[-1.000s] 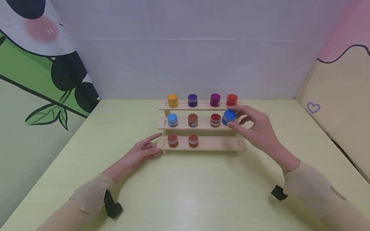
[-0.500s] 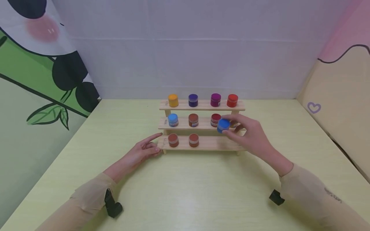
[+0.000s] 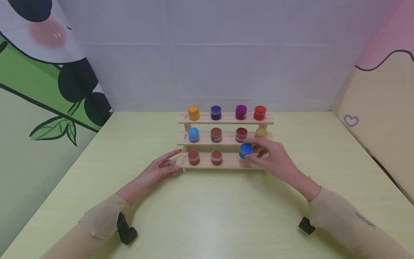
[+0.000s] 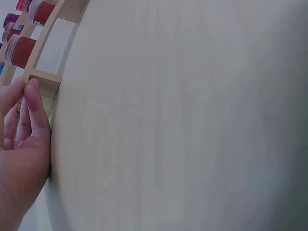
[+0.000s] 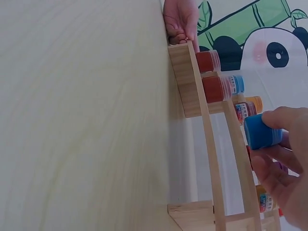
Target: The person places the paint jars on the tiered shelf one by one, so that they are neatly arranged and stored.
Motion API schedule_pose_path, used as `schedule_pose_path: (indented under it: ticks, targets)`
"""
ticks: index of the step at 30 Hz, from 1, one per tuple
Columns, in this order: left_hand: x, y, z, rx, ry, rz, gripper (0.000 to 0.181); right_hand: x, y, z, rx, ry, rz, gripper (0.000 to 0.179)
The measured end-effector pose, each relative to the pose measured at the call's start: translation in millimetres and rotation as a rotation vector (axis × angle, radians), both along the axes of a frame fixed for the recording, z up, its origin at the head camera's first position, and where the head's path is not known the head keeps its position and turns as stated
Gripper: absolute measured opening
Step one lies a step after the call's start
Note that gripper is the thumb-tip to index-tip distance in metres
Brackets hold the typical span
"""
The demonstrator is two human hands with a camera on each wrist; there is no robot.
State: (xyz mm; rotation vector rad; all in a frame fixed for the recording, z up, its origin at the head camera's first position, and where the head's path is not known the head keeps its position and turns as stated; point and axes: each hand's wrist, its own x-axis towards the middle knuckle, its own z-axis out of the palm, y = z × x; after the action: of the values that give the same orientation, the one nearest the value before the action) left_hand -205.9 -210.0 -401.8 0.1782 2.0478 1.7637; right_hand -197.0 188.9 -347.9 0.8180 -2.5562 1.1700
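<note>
My right hand (image 3: 275, 158) pinches a small blue paint jar (image 3: 245, 151) between thumb and fingers, close over the right half of the bottom shelf. The right wrist view shows this blue jar upheld beside the shelf boards, with the thumb and fingertips on its sides. A three-tier wooden rack (image 3: 237, 164) bears the other paint jars. My left hand (image 3: 160, 169) holds the rack's left end, index finger and thumb at the bottom shelf's end. On that shelf stand two brown jars (image 3: 194, 158) (image 3: 216, 157), left of the blue one.
The middle shelf carries a light blue jar (image 3: 193, 135), a brown jar (image 3: 216, 135), a dark red jar (image 3: 241, 135) and a yellow jar (image 3: 261, 133). Along the top are orange (image 3: 193, 113), navy (image 3: 215, 113), purple (image 3: 240, 112) and red (image 3: 260, 113) jars. A pale wall stands behind.
My right hand has carried the blue jar down and left, from in front of the middle shelf's right end to the bottom shelf, uncovering the yellow jar. My left hand stays in place.
</note>
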Motion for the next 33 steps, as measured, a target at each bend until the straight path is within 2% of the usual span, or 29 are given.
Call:
schedule_pose_path:
  ticks: [9,33]
  targets:
    - [0.0,1.4,1.2,0.007,0.001,0.001,0.066,-2.1,-3.1,-8.9,0.038,-0.087,0.007,0.041]
    - [0.6,1.6,0.4,-0.009,-0.005,0.011,0.066,-2.8,-5.6,-14.7,0.076,-0.123,0.015,0.039]
